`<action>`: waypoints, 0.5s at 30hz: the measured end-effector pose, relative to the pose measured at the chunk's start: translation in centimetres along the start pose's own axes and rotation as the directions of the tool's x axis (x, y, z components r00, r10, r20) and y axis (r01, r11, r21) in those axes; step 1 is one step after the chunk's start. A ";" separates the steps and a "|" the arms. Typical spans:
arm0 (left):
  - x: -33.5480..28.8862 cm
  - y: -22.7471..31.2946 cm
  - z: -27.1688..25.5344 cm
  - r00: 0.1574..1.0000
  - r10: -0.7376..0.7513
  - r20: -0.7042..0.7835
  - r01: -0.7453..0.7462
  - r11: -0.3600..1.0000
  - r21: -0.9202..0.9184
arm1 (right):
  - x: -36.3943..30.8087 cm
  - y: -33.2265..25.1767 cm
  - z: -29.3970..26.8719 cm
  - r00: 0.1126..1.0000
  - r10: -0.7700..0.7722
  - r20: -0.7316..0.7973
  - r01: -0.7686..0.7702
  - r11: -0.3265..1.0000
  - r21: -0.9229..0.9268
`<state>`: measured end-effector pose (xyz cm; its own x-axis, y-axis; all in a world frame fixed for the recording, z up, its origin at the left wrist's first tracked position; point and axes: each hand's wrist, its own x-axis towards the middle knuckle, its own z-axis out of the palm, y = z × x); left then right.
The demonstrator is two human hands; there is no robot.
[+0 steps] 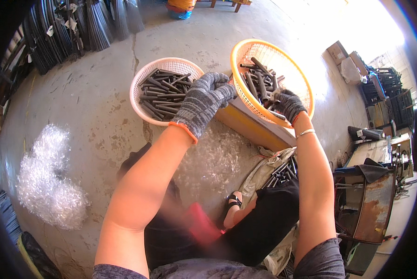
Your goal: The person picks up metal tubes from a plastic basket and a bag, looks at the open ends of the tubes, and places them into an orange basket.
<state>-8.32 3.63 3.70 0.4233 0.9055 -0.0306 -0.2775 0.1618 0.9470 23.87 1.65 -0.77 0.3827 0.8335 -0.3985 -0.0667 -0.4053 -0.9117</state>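
My left hand [205, 100], in a grey striped knit glove with an orange cuff, is closed beside the left rim of an orange plastic basket [306, 83]. Whatever its fingers hold is hidden. Inside that basket lie short black tubes [260, 86]. My right hand [288, 105], gloved too, is curled around some of these tubes near the basket's lower right side. The basket tilts towards me above a cardboard box [257, 125]. Behind my left hand, a pale pink basket [136, 88] on the floor holds many similar black tubes [164, 93].
Clear plastic scraps form a heap [50, 181] on the floor at left, with more scraps [208, 158] before me. A woven sack [259, 172] with metal rods lies by my leg. Bundled dark rods [97, 25] stand far left; a rusty metal frame [373, 204] stands right.
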 end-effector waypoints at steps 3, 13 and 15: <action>-0.1 0.9 1.4 0.992 -0.092 0.085 0.082 0.991 0.109 | -0.2 0.5 -5.3 0.918 -0.352 0.181 0.395 0.846 -0.358; 1.9 -3.5 -1.6 0.902 0.172 0.396 -0.383 0.742 0.551 | -14.2 13.6 -22.0 0.884 -0.342 -0.319 0.395 0.911 0.117; 2.2 -3.7 -2.1 0.931 0.018 0.365 -0.167 0.910 0.379 | -18.7 18.8 -24.2 0.954 -0.176 -0.241 0.256 0.900 0.354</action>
<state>-8.18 5.90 -0.55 0.7039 0.7024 0.1055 0.0041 -0.1526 0.9883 37.81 -30.64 -8.02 0.5995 0.7761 -0.1956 -0.2884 -0.0185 -0.9573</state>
